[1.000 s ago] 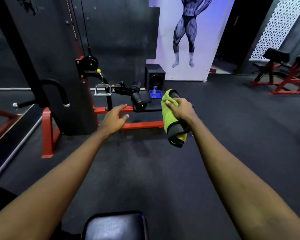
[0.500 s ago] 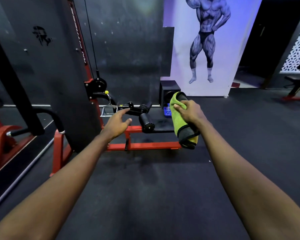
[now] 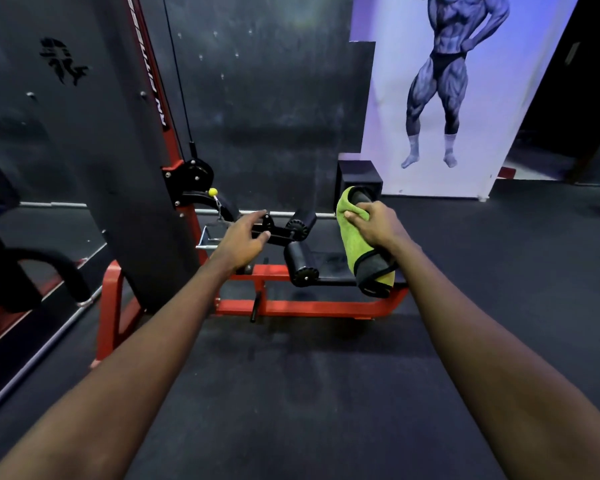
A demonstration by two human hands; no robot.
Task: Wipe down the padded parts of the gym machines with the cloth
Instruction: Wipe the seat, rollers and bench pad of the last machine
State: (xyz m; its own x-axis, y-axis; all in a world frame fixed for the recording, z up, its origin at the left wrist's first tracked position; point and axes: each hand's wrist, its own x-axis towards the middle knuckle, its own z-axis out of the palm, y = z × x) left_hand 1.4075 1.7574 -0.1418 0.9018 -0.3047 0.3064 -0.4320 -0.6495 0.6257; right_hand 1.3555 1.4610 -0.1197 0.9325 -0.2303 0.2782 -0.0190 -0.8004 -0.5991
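The right hand [image 3: 378, 227] has its fingers curled tight round a green cloth [image 3: 354, 245] with a black edge. The cloth hangs down from the fist. Just beside it, at nine o'clock, sits a black roller pad [image 3: 300, 264]. A second roller pad [image 3: 305, 222] is at eleven. The black seat pad [image 3: 333, 270] lies behind the cloth. The left hand [image 3: 239, 241], farther out at nine o'clock, holds nothing, and its fingers are spread loose in front of the machine's black arm [image 3: 282, 238]. A red frame [image 3: 312, 307] runs along the floor at six o'clock. A bodybuilder poster [image 3: 440, 91] stands at one o'clock.
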